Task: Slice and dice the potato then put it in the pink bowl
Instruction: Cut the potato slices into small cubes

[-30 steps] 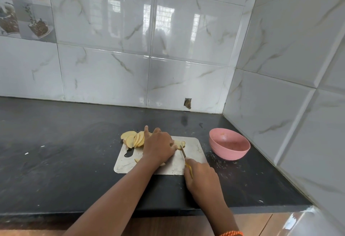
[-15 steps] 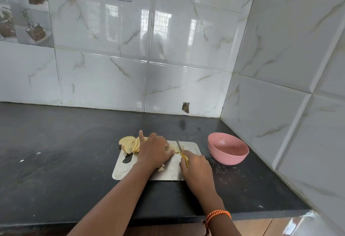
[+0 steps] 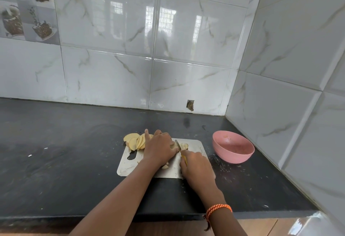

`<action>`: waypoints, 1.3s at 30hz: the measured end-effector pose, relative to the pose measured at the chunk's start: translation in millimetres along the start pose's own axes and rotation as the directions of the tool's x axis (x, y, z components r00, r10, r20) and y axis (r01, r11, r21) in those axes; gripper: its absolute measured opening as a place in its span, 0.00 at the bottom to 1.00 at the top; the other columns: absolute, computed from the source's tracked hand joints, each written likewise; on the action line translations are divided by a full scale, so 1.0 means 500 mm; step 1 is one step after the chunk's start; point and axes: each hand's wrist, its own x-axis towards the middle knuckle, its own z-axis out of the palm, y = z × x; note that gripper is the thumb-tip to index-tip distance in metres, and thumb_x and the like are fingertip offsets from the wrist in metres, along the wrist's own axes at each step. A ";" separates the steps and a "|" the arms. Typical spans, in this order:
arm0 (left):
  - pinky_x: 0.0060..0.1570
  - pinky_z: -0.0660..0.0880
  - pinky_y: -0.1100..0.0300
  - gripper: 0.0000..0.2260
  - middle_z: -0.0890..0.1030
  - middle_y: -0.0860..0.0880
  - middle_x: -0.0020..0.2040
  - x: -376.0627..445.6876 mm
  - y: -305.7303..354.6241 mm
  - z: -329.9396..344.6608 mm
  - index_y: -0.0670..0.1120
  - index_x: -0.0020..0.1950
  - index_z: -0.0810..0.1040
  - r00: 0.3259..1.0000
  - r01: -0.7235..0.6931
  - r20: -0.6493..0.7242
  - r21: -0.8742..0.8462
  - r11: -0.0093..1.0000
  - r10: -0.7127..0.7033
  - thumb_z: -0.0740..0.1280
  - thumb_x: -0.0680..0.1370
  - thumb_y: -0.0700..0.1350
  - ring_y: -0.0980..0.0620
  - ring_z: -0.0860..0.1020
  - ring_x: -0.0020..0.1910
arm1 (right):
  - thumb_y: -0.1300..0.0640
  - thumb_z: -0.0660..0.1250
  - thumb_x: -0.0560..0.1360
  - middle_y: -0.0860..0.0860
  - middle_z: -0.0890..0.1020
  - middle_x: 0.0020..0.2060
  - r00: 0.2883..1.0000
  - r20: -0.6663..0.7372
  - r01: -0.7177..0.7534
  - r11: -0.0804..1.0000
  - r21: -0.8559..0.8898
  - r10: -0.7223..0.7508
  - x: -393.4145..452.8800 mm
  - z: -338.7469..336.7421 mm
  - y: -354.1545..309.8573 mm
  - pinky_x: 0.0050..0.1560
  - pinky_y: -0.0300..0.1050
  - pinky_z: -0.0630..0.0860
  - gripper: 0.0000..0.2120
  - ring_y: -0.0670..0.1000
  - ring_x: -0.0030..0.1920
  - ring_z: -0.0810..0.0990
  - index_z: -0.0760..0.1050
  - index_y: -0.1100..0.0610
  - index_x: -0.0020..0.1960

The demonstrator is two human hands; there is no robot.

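A pale metal cutting board (image 3: pixel 128 164) lies on the black counter. Several potato slices (image 3: pixel 135 140) fan out at its far left corner. My left hand (image 3: pixel 159 148) lies curled over potato pieces at the board's middle; what it holds is mostly hidden. Small cut pieces (image 3: pixel 184 145) show just right of its fingers. My right hand (image 3: pixel 197 168) grips a yellow-handled knife (image 3: pixel 178 145), the blade against the potato beside my left fingers. The pink bowl (image 3: pixel 233 149) stands right of the board, with no potato visible in it.
The black counter (image 3: pixel 65 151) runs into a tiled corner; the right wall (image 3: pixel 289 105) rises just behind the bowl. Crumbs lie scattered between board and bowl. The counter's front edge (image 3: pixel 168 215) is close to my body.
My right hand moved the knife forward along the board to my left fingers, the blade coming down on the potato. The left hand stayed on the potato. The camera view shifted slightly.
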 end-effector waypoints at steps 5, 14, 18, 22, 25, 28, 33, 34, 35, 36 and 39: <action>0.79 0.51 0.34 0.21 0.82 0.59 0.59 -0.004 0.007 -0.008 0.55 0.57 0.87 1.000 0.018 -0.011 0.000 1.000 -0.018 0.62 0.79 0.66 0.53 0.73 0.66 | 0.53 0.54 0.84 0.55 0.81 0.49 1.000 -0.007 -0.006 1.000 -0.004 0.006 -0.016 -0.008 -0.011 0.42 0.50 0.64 0.11 0.58 0.48 0.78 0.75 0.50 0.58; 0.79 0.53 0.34 0.19 0.81 0.57 0.57 -0.015 0.017 -0.015 0.53 0.57 0.86 1.000 0.027 -0.014 0.078 0.997 -0.026 0.63 0.80 0.64 0.51 0.73 0.65 | 0.48 0.56 0.83 0.53 0.80 0.43 0.999 -0.028 -0.037 0.997 0.067 0.039 -0.107 -0.019 0.013 0.45 0.53 0.75 0.09 0.59 0.46 0.78 0.73 0.49 0.56; 0.79 0.52 0.33 0.17 0.80 0.57 0.58 -0.014 0.017 -0.018 0.52 0.56 0.86 1.000 -0.008 -0.013 0.087 0.996 0.009 0.62 0.81 0.60 0.51 0.73 0.65 | 0.49 0.59 0.82 0.52 0.84 0.46 0.995 -0.095 -0.014 0.989 0.145 0.028 -0.107 -0.029 0.008 0.47 0.52 0.75 0.17 0.56 0.48 0.80 0.74 0.44 0.69; 0.79 0.51 0.33 0.17 0.81 0.58 0.60 -0.011 0.010 -0.021 0.55 0.57 0.86 1.000 -0.022 0.006 0.056 0.998 0.022 0.62 0.81 0.62 0.52 0.72 0.67 | 0.50 0.59 0.82 0.53 0.85 0.46 0.986 -0.162 -0.015 0.989 0.145 0.039 -0.068 -0.023 0.002 0.45 0.53 0.76 0.20 0.56 0.47 0.81 0.71 0.45 0.74; 0.79 0.52 0.35 0.19 0.81 0.59 0.62 -0.004 -0.007 -0.024 0.54 0.60 0.86 1.000 0.005 0.006 -0.017 1.000 -0.005 0.64 0.80 0.63 0.53 0.72 0.68 | 0.49 0.58 0.82 0.54 0.84 0.47 0.992 -0.123 -0.015 0.993 0.118 0.029 -0.030 -0.014 -0.003 0.45 0.53 0.76 0.21 0.58 0.48 0.81 0.71 0.44 0.74; 0.80 0.53 0.35 0.20 0.81 0.59 0.62 0.000 -0.022 -0.025 0.55 0.61 0.86 1.000 0.008 0.013 -0.044 0.999 -0.008 0.66 0.78 0.64 0.53 0.71 0.69 | 0.49 0.57 0.82 0.56 0.84 0.49 0.998 -0.065 -0.011 0.995 0.094 0.018 -0.006 -0.007 -0.003 0.48 0.53 0.76 0.21 0.59 0.50 0.81 0.71 0.44 0.74; 0.80 0.53 0.36 0.16 0.82 0.59 0.60 0.000 -0.027 -0.026 0.56 0.55 0.87 1.000 -0.013 0.013 -0.058 0.998 0.014 0.67 0.78 0.64 0.52 0.72 0.68 | 0.47 0.56 0.83 0.55 0.83 0.49 0.999 -0.045 0.020 0.999 0.044 -0.018 -0.005 0.002 0.003 0.48 0.53 0.76 0.19 0.59 0.50 0.81 0.71 0.43 0.73; 0.79 0.54 0.36 0.17 0.82 0.59 0.60 0.001 -0.027 -0.023 0.56 0.55 0.87 1.000 -0.010 0.013 -0.062 0.998 0.010 0.67 0.78 0.64 0.53 0.72 0.67 | 0.47 0.56 0.83 0.55 0.83 0.50 0.999 -0.042 0.023 0.999 0.042 -0.021 -0.005 0.002 0.003 0.48 0.53 0.76 0.19 0.59 0.50 0.81 0.72 0.43 0.73; 0.79 0.54 0.36 0.17 0.82 0.60 0.59 0.002 -0.028 -0.020 0.55 0.55 0.87 1.000 -0.005 0.012 -0.064 0.998 0.006 0.67 0.77 0.64 0.53 0.72 0.67 | 0.47 0.56 0.83 0.55 0.83 0.51 0.999 -0.036 0.023 0.999 0.042 -0.021 -0.004 0.003 0.002 0.48 0.52 0.76 0.19 0.58 0.51 0.81 0.72 0.43 0.73; 0.79 0.55 0.36 0.17 0.82 0.60 0.59 0.004 -0.029 -0.017 0.55 0.54 0.86 1.000 -0.002 0.011 -0.066 0.998 0.002 0.66 0.77 0.64 0.53 0.72 0.67 | 0.47 0.56 0.84 0.55 0.83 0.52 0.999 -0.025 0.021 0.999 0.039 -0.020 -0.003 0.003 0.001 0.49 0.52 0.76 0.19 0.58 0.51 0.81 0.72 0.44 0.73; 0.78 0.55 0.35 0.16 0.82 0.59 0.57 0.005 -0.028 -0.012 0.54 0.49 0.86 1.000 -0.004 0.009 -0.066 0.998 0.005 0.65 0.78 0.63 0.53 0.72 0.65 | 0.49 0.54 0.84 0.55 0.82 0.55 0.999 0.025 0.031 1.000 0.000 -0.031 0.004 0.000 -0.006 0.52 0.53 0.75 0.18 0.58 0.54 0.81 0.72 0.46 0.72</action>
